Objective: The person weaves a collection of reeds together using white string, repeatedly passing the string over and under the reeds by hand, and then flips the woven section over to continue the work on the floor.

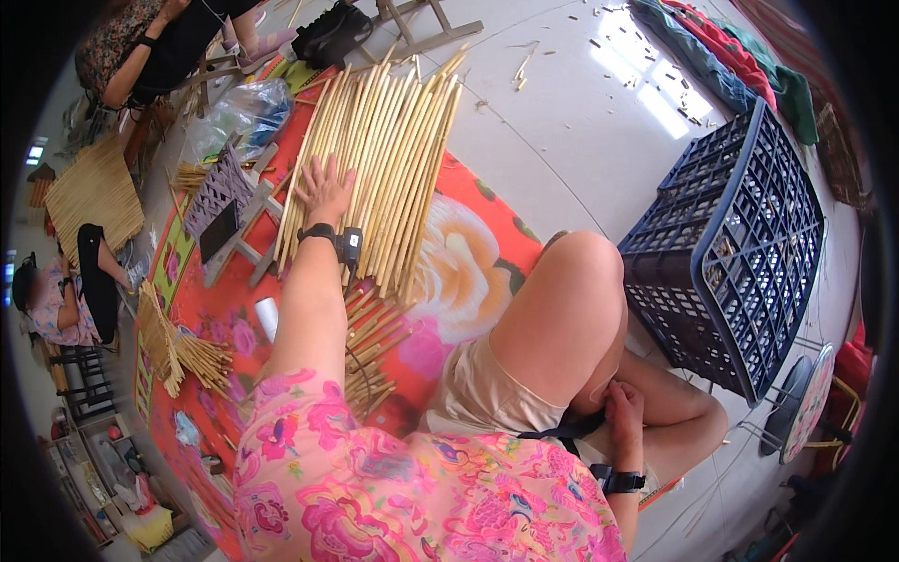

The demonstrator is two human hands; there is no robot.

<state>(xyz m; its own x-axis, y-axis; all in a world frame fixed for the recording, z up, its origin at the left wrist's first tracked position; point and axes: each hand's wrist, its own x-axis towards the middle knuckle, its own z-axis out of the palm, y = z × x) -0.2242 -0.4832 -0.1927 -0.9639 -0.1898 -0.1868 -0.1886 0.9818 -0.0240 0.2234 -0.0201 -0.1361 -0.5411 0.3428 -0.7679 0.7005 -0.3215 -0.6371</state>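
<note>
My left hand (325, 195) lies flat with fingers spread on a row of straw-coloured stalks (398, 159), set side by side like a mat. Their ends are uneven at the far side. My right hand (623, 410) is closed beside my folded leg; what it holds, if anything, is too small to make out. Under my left forearm is a bundle of shorter stalks (375, 351), partly hidden by the arm. A white cylinder, possibly a thread spool (268, 317), stands just left of that forearm. Everything here rests on a red floral cloth (478, 201).
A dark blue plastic crate (721, 244) lies at my right, with a round-topped stool (807, 403) behind it. Cut stalk pieces (646, 70) litter the tiled floor. Left of the mat are a small wooden stand (245, 234), a clear plastic bag (245, 112) and other people.
</note>
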